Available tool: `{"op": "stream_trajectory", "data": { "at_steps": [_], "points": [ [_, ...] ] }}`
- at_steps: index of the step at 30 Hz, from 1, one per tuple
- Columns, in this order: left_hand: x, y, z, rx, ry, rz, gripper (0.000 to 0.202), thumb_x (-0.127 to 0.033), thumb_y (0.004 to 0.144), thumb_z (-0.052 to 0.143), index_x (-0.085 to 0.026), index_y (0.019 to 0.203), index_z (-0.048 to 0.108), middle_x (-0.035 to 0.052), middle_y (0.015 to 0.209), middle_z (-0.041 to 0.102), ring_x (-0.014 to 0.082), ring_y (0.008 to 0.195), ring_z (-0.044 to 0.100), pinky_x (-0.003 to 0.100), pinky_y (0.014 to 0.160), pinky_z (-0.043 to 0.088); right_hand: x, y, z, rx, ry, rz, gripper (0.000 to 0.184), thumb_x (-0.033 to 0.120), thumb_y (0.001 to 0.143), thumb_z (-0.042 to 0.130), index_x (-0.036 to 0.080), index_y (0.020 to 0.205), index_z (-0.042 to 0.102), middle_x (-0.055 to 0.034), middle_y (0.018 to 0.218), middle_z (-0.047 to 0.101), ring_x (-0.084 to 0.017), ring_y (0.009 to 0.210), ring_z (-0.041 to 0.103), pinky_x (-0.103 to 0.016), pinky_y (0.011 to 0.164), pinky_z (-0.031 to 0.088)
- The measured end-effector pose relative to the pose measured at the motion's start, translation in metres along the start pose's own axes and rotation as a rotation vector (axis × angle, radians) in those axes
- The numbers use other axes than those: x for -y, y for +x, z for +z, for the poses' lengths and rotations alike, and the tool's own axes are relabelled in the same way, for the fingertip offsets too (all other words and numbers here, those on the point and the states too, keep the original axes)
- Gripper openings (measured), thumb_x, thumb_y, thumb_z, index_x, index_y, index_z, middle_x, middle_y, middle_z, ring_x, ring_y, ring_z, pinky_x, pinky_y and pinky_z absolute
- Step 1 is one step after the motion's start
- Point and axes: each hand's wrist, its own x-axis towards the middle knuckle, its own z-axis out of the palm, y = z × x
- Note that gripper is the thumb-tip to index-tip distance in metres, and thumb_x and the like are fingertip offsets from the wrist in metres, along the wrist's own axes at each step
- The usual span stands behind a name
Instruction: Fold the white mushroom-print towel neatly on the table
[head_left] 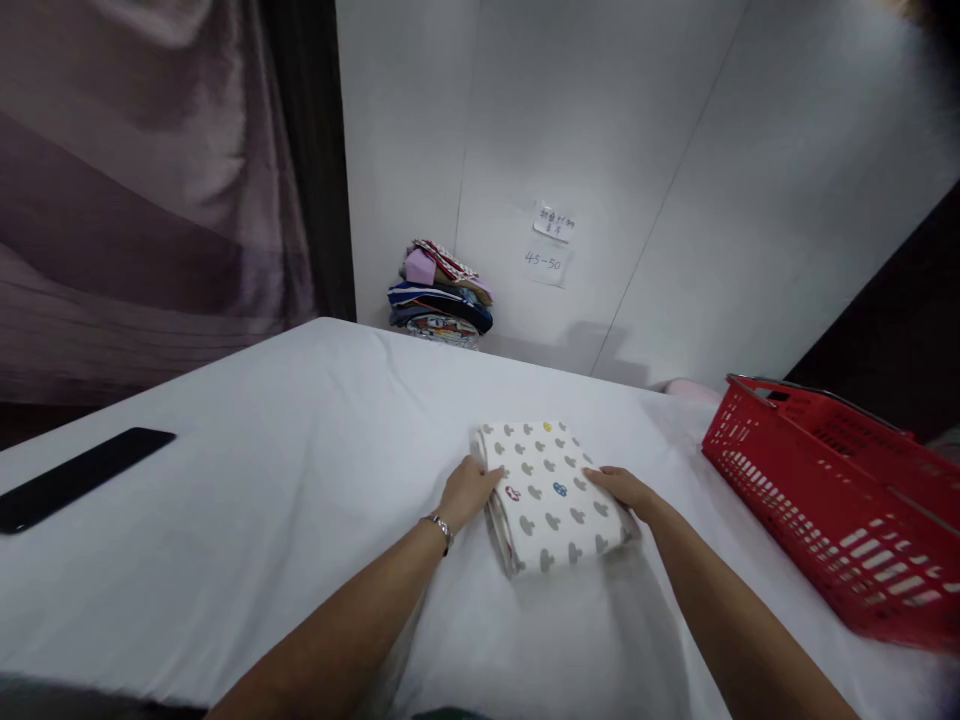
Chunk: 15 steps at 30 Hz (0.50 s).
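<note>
A folded white cloth (553,500) with grey mushroom-like prints and a few coloured ones is between my two hands, over the white-covered table. My left hand (469,490) grips its left edge, thumb on top and fingers hidden beneath. On the opposite side, my right hand (622,488) holds the right edge, its thumb also lying on the printed face. The layers of the fold show along the cloth's left side. A bracelet or watch sits on my left wrist.
A stack of folded clothes (441,295) stands at the back against the wall. To the right is a red plastic basket (817,500) with a metal handle. A flat black object (82,478) lies at the left. Paper notes (553,222) are stuck on the wall.
</note>
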Motion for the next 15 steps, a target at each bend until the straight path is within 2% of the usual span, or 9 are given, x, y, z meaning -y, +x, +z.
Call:
{"op": "stream_trajectory", "data": {
  "at_steps": [3, 5, 11, 15],
  "points": [
    [-0.002, -0.001, 0.002, -0.014, -0.077, -0.062, 0.055, -0.052, 0.069, 0.059, -0.014, 0.107, 0.049, 0.0134, 0.095, 0.066, 0.0222, 0.078, 0.063, 0.025, 0.058, 0.040, 0.004, 0.003, -0.002, 0.042, 0.040, 0.026, 0.064, 0.064, 0.066, 0.061, 0.014, 0.105, 0.061, -0.0128, 0.109, 0.064, -0.025, 0.094, 0.062, -0.030, 0.073, 0.051],
    [-0.006, 0.000, 0.003, 0.014, -0.153, -0.115, 0.061, -0.050, 0.066, 0.062, -0.013, 0.112, 0.047, 0.0162, 0.099, 0.065, 0.0230, 0.077, 0.063, 0.025, 0.055, 0.041, 0.007, 0.006, -0.001, 0.039, 0.051, 0.035, 0.064, 0.063, 0.066, 0.062, 0.013, 0.106, 0.060, -0.0138, 0.110, 0.063, -0.025, 0.094, 0.062, -0.030, 0.074, 0.050],
    [-0.017, 0.000, -0.002, 0.107, -0.339, -0.257, 0.058, -0.048, 0.059, 0.069, -0.012, 0.102, 0.053, 0.0166, 0.089, 0.067, 0.0249, 0.070, 0.063, 0.028, 0.051, 0.045, 0.006, 0.014, 0.001, -0.016, 0.065, 0.078, 0.085, 0.054, 0.061, 0.071, 0.010, 0.128, 0.043, -0.0195, 0.127, 0.050, -0.027, 0.102, 0.059, -0.032, 0.079, 0.050],
    [-0.023, -0.004, -0.006, 0.220, -0.544, -0.343, 0.051, -0.046, 0.059, 0.071, -0.011, 0.093, 0.058, 0.0162, 0.086, 0.067, 0.0257, 0.072, 0.063, 0.032, 0.056, 0.049, 0.005, 0.013, 0.002, -0.011, 0.085, 0.061, 0.078, 0.050, 0.064, 0.070, 0.010, 0.126, 0.046, -0.0186, 0.124, 0.054, -0.026, 0.101, 0.059, -0.032, 0.079, 0.050]
  ]
}}
